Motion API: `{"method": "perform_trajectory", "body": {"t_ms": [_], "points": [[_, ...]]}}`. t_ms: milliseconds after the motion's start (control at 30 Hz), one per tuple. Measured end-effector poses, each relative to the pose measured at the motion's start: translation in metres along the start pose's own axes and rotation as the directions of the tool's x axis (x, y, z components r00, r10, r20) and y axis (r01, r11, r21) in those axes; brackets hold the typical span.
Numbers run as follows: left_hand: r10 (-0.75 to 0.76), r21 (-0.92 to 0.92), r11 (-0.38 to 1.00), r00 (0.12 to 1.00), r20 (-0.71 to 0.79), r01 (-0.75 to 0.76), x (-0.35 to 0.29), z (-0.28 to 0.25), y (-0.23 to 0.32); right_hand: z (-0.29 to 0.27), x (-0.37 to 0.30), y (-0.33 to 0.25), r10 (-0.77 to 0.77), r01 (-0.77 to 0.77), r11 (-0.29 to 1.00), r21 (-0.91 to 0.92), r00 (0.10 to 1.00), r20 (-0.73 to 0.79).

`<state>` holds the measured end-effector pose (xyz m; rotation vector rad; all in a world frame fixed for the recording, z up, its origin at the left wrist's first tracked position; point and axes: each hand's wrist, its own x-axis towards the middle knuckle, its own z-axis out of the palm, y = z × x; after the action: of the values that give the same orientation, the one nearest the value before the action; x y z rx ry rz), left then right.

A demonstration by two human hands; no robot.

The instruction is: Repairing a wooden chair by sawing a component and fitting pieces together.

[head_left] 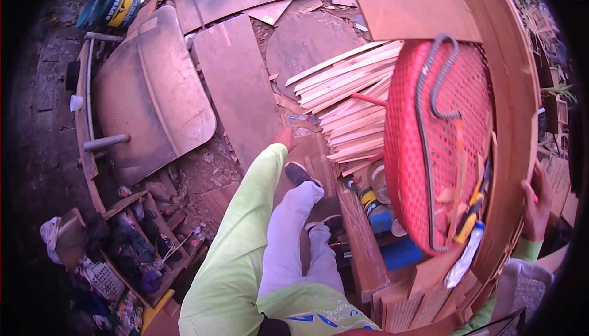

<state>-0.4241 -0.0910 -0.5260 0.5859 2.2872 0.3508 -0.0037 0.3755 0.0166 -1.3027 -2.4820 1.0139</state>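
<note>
My left hand (pixel 285 138) reaches forward, low over a brown board on the ground. It is small and blurred, and I cannot make out its fingers or anything in them. At the far right, my right hand (pixel 538 204) rests against the outer side of a tall curved-looking brown wooden panel (pixel 515 91), fingers stretched upward and thumb apart. A tiny red spot shows at its palm. Inside that panel, a red lattice plastic chair (pixel 408 152) lies tipped, with a grey ribbed hose (pixel 422 127) across it. Beside the chair is a yellow-and-black handled tool (pixel 467 221).
Pale wood strips (pixel 356 109) are piled left of the chair. A long brown board (pixel 236 84) and a worn tabletop (pixel 159 97) lie to the left. Paint buckets (pixel 116 8) stand at upper left, and a cluttered wooden crate (pixel 150 244) sits at lower left.
</note>
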Motion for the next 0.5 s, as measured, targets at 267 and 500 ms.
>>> {"method": "perform_trajectory", "body": {"t_ms": [267,500], "points": [[-0.033,-0.008,0.999,0.998,-0.048,0.032,0.143,-0.014,-0.001,-0.022,-0.002,-0.033,0.214,-0.196,0.966,-0.169,0.972,0.095],[0.001,0.201,0.979,0.991,-0.132,0.026,0.231,-0.031,0.007,-0.045,-0.009,-0.045,0.344,0.622,-0.683,-0.383,0.737,0.582]]}}
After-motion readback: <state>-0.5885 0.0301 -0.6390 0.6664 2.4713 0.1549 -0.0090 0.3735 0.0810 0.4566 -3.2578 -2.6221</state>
